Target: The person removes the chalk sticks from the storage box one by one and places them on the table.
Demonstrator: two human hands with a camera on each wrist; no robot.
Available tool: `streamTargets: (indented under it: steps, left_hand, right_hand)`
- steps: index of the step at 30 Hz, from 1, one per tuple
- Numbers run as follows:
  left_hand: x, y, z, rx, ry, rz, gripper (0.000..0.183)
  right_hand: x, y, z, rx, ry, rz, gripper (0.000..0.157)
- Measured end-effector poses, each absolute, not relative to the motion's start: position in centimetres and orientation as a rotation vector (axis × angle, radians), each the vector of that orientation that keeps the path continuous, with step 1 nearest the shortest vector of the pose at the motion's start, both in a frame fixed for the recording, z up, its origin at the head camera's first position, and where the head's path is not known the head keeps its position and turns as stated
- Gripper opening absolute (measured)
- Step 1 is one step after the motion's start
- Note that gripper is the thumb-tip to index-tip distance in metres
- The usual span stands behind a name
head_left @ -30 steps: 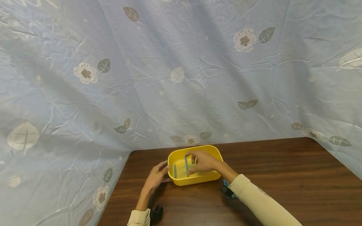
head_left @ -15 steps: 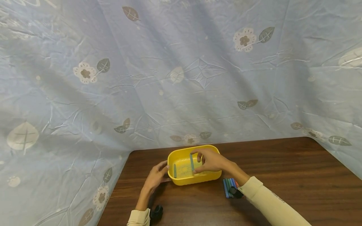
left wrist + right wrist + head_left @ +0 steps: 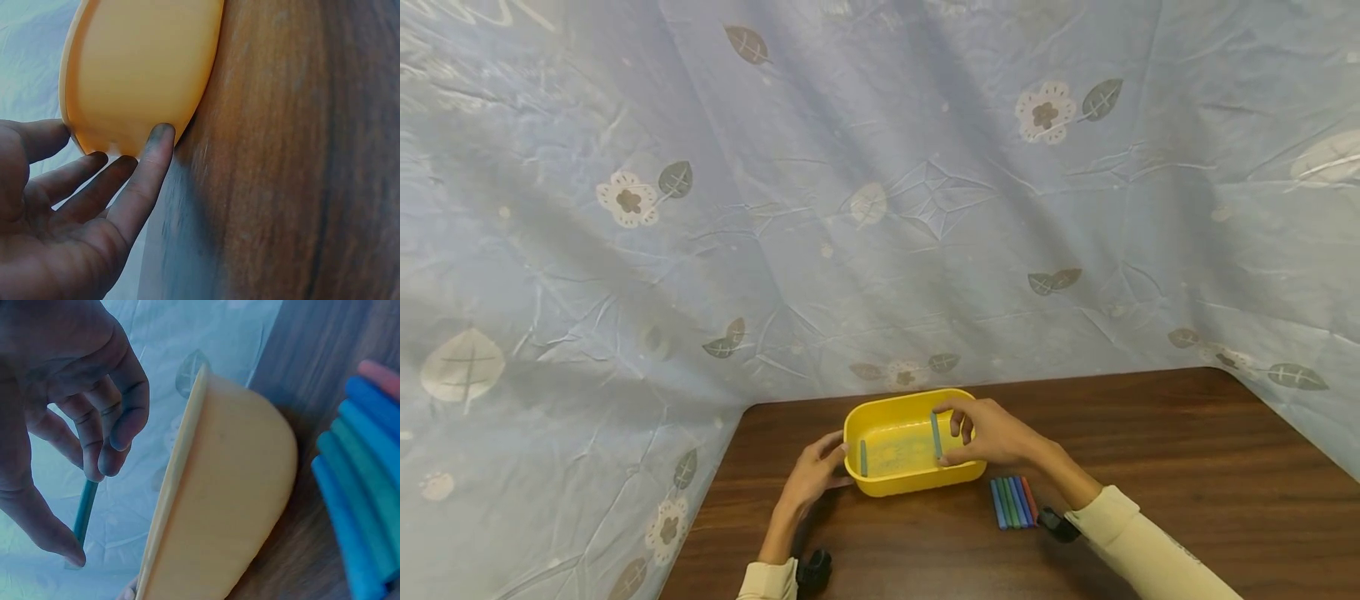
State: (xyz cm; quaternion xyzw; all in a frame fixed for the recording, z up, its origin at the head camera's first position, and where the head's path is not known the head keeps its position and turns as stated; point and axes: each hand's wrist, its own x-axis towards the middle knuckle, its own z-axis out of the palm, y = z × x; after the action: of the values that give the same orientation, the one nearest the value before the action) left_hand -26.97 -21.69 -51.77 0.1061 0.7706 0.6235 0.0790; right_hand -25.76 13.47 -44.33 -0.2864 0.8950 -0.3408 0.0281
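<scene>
My right hand (image 3: 996,429) pinches a blue-green chalk stick (image 3: 936,435) lengthwise, thumb at its near end and a fingertip at its far end. It holds the stick over the right part of a yellow plastic tub (image 3: 917,483). In the right wrist view the chalk stick (image 3: 85,509) spans thumb and fingertips, beside the tub's rim (image 3: 175,469). My left hand (image 3: 808,475) touches the tub's left end. Its extended fingers (image 3: 140,181) lie against the outer wall in the left wrist view. Another green chalk stick (image 3: 863,458) lies inside the tub at the left, near greenish dust on the floor.
Several blue and green chalk sticks (image 3: 1011,502) and a red chalk stick (image 3: 1029,500) lie side by side on the wooden table (image 3: 1150,450), just right of the tub. A patterned cloth (image 3: 925,250) hangs behind and left of the table.
My right hand has moved right across the tub with the chalk stick, and its forearm now leaves the chalk row uncovered. My left hand has stayed at the tub's end.
</scene>
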Motion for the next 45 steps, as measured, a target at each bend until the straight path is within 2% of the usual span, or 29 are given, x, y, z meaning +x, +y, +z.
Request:
streamTargets:
  steps: [10,21,35,45]
  left_hand:
    - [-26.8,-21.6,-51.8,0.336,2.295,1.865,0.054]
    - [-27.0,-21.7,-51.6,0.294,2.298,1.884,0.054]
    - [-26.8,-21.5,-51.5,0.294,2.296,1.894,0.052]
    - [-27.1,-21.4,-51.9,0.274,2.296,1.892,0.050]
  right_hand:
    - [-24.8,16.7,-45.5,-0.869,2.755,-1.075,0.079]
    - [-23.6,20.1,-46.8,-0.906,2.741,-1.124,0.075]
    - [-22.3,22.6,-47.7,-0.730,2.677,-1.136,0.076]
    - [-21.8,24.2,-48.5,-0.789,2.723,-1.081,0.076]
